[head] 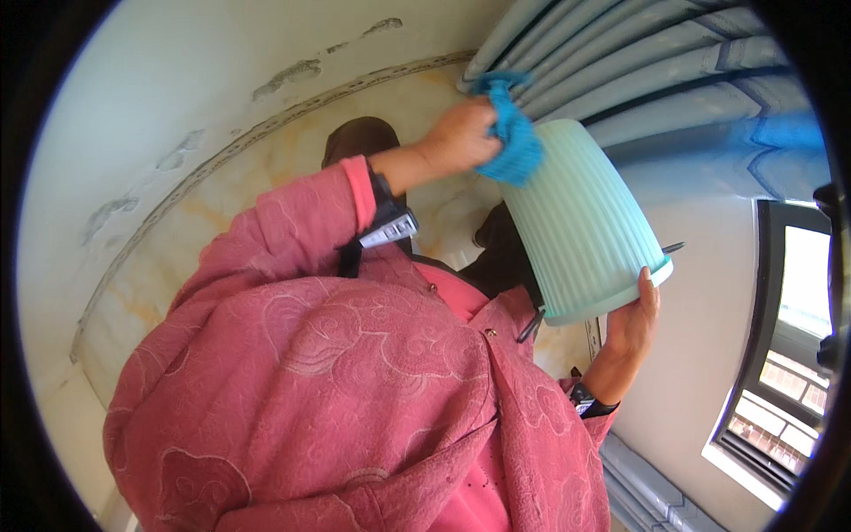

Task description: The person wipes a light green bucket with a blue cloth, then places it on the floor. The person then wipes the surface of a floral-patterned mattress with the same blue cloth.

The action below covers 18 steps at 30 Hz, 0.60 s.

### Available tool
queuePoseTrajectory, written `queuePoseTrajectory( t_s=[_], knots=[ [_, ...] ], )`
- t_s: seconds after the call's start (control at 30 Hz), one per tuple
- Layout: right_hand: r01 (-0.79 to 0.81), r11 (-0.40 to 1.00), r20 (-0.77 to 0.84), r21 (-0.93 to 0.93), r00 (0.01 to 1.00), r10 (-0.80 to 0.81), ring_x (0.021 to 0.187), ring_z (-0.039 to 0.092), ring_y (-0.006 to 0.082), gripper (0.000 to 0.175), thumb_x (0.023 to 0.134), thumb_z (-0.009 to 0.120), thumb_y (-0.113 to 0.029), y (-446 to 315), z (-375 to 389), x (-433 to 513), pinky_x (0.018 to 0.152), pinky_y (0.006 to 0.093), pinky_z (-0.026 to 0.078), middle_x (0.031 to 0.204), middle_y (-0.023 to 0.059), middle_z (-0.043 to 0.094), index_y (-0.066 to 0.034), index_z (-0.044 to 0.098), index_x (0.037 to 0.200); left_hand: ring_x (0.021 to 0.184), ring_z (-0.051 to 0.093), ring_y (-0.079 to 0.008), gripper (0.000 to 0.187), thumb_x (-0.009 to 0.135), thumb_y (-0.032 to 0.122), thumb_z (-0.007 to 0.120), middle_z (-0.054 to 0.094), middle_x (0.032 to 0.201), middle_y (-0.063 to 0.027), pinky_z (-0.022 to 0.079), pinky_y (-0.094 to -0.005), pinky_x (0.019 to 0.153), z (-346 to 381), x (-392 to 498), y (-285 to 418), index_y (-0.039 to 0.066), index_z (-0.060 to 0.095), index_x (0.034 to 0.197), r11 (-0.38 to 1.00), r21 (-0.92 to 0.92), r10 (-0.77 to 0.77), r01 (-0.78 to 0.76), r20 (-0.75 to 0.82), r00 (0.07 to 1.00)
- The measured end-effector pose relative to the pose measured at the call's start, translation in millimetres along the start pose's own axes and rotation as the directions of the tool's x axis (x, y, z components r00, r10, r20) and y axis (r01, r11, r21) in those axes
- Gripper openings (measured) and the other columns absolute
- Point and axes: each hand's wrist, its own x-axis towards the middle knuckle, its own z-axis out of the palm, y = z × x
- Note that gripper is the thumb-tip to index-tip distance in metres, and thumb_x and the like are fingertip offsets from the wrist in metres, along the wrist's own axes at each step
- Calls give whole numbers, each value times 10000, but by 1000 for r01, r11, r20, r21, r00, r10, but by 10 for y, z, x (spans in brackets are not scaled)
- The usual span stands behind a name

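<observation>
My left hand [471, 136] is closed around a crumpled blue cloth [515, 143], which rests against or just beside the narrow end of a pale green plastic bin [582, 213]. Both the hand and the cloth are slightly blurred. The bin has ribbed sides and is held tilted, its wide rim pointing down towards the lower right. With my right hand [631, 326] I grip that rim; one digit shows on the outside, while the others are hidden beneath it. Dark pieces [673, 248] stick out at two sides of the rim. The bin's inside is out of sight.
Grey-blue curtains [638, 80] hang close beyond the bin. A dark-framed window [764, 372] is at the right. On the left, a white wall [166, 86] with peeling patches meets the marble-patterned tile floor [292, 153]. My dark shoe [362, 136] shows near the left forearm.
</observation>
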Motion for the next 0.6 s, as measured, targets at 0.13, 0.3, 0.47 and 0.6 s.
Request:
queuePoseTrajectory(
  t_s=[0.13, 0.3, 0.47, 0.6],
  knots=[
    [-24, 1000, 83, -3, 996, 24, 1183, 570, 260, 436, 973, 596, -113, 62, 8, 3, 1025, 407, 449, 1267, 158, 600, 62, 479, 1355, 1109, 569, -361, 245, 764, 193, 693, 620, 1117, -145, 485, -452, 872, 397, -91, 795, 111, 671, 994, 835, -103, 545, -540, 23, 838],
    [-35, 997, 73, -62, 997, 40, 1188, 568, 252, 425, 955, 608, -76, 88, 37, -99, 1040, 393, 439, 1279, 155, 604, 49, 503, 1347, 814, 619, -340, 228, 742, 323, 705, 625, 849, -114, 470, -478, 687, 139, -52, 413, 123, 640, 831, 816, 364, 389, -450, 229, 892],
    [-2, 997, 6, -71, 1000, 2, 1191, 562, 251, 460, 941, 622, -96, 56, 94, -163, 1037, 404, 444, 1292, 148, 587, 44, 485, 1357, 795, 618, -332, 145, 796, 183, 681, 604, 809, -107, 493, -430, 677, -26, 8, 154, 89, 579, 840, 970, 148, 219, -193, -192, 957],
    [-46, 996, 42, -75, 998, 49, 1174, 576, 263, 460, 934, 604, -81, 58, 90, -133, 1028, 424, 456, 1280, 148, 590, 45, 479, 1359, 792, 594, -294, 185, 828, 171, 672, 595, 859, -75, 473, -392, 733, 471, -215, 772, 131, 580, 984, 849, -84, 524, -522, -2, 852]
  ],
)
